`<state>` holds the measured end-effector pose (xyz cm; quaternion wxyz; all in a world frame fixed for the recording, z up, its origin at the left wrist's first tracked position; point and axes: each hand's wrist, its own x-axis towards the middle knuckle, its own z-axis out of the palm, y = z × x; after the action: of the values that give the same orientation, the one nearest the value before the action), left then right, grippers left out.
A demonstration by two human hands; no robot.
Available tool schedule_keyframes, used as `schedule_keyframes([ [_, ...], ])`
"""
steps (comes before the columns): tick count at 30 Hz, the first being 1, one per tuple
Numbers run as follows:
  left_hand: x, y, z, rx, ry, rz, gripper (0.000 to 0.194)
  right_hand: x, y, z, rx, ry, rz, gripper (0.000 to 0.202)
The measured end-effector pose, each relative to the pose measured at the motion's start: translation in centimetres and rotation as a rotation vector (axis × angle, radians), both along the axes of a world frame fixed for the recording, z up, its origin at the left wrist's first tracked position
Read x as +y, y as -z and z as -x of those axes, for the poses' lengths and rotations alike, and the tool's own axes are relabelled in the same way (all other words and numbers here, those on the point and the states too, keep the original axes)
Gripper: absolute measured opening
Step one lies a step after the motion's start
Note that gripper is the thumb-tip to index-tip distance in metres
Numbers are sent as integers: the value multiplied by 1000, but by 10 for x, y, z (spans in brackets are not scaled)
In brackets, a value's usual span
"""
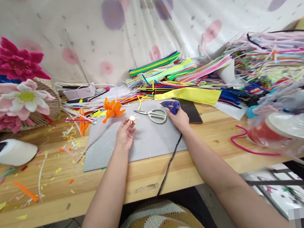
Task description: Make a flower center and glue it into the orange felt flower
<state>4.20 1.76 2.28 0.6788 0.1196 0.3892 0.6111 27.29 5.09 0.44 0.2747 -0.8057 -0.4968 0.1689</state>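
Observation:
Between the fingertips of my left hand point(125, 133) is a small white disc with yellow spikes point(132, 119) round its edge. My right hand point(179, 118) is wrapped round a blue hot glue gun point(171, 106), its nozzle pointing left. A black cord point(170, 161) runs from below that hand over the table's front edge. Scissors point(156, 116) with pale handles lie on the grey cutting mat point(148, 146) between my hands, blades slightly apart. Just beyond my left hand an orange fuzzy flower point(112, 109) rests at the mat's back left, with a pale pink stem.
Bundles of coloured pipe cleaners point(174, 73) line the back and right. A yellow strip point(191, 95) lies behind the glue gun. Fuzzy flowers point(25, 96) and a white thread cone point(13, 151) stand left, near scattered scraps. A plastic-wrapped red roll point(264, 128) sits at right.

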Motion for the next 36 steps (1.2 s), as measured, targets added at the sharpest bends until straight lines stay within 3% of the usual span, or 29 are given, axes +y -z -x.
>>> schedule_keyframes([
  [8,-4,-17,-21,-300,-2,102,13,-1,-4,-4,-1,64,-100,46],
  [13,-6,-16,-23,-396,-9,149,12,-3,-3,-2,-27,-39,-56,46],
  [19,-7,-14,-24,-543,-53,202,16,-21,-22,3,-160,124,-457,58],
  [22,-9,-15,-26,-587,-44,206,20,-32,-37,14,-182,24,-646,39],
  [25,-11,-15,-28,-589,-13,178,23,-34,-42,38,50,-222,-662,20],
  [27,-12,-15,-28,-558,11,157,23,-31,-39,56,413,-405,-466,21],
  [29,-13,-15,-28,-486,32,141,20,-26,-35,71,824,-442,-232,28],
  [31,-14,-13,-27,-390,43,127,15,-21,-32,81,1074,-452,-74,34],
  [36,-14,-11,-25,-242,24,84,12,-18,-32,90,1230,-432,12,39],
])
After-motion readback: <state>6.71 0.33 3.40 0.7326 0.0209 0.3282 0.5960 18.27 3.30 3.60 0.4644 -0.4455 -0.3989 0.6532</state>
